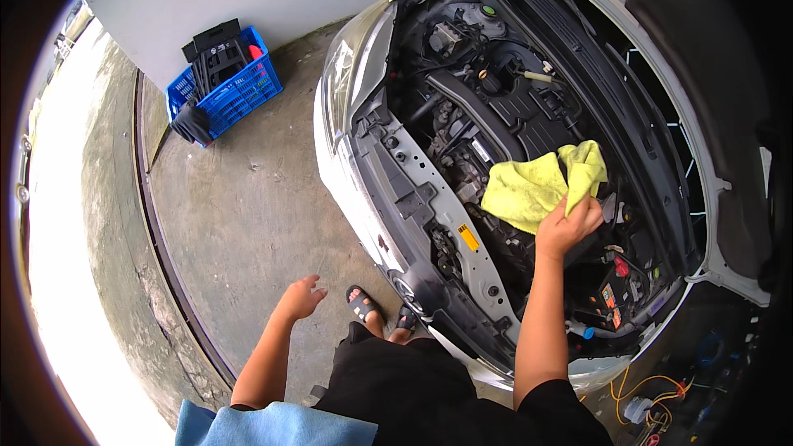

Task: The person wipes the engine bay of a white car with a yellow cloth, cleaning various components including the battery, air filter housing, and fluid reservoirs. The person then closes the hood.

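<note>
A yellow cloth [529, 190] is gripped in my right hand [570, 225], which reaches over the engine bay of a white car. The cloth hangs loosely and partly covers the black engine cover [520, 120]; whether it touches the parts beneath I cannot tell. My left hand [302, 297] hovers above the concrete floor in front of the bumper, holding nothing, its fingers apart. Near the right forearm sits the battery [610, 301] with an orange label. A yellow label [468, 237] marks the grey front crossmember [446, 206].
The raised hood [686, 41] arches over the far right side. By the white wall stands a blue crate [239, 101] with black parts inside. Yellow and orange cables [661, 388] lie at the lower right. A light blue cloth [273, 425] lies against my body at the bottom.
</note>
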Demonstrator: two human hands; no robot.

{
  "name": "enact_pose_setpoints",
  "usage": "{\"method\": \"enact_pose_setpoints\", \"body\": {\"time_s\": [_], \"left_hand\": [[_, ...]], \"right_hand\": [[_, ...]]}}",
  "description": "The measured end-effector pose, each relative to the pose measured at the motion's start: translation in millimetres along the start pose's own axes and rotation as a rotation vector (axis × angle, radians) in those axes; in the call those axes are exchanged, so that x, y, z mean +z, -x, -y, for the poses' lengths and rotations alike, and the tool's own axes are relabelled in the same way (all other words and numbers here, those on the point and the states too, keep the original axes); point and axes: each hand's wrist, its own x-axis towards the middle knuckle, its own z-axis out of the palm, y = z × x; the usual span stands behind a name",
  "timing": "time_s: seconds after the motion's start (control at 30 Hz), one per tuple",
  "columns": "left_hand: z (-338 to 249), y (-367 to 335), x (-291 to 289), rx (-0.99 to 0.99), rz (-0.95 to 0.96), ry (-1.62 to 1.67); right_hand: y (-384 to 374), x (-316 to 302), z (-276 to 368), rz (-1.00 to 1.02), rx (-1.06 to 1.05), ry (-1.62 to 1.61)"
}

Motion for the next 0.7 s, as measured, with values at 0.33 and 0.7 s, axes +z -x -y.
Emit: {"method": "enact_pose_setpoints", "body": {"time_s": [0.33, 0.7], "left_hand": [[7.5, 70.4, 45.7, -0.134, 0.095, 0.053], [31.9, 44.5, 7.5, -0.283, 0.216, 0.049]], "right_hand": [[-2.2, 113.5, 48.1, 0.617, -0.244, -0.094], [-38.6, 219.7, 133.6, 0.478, -0.102, -0.485]]}}
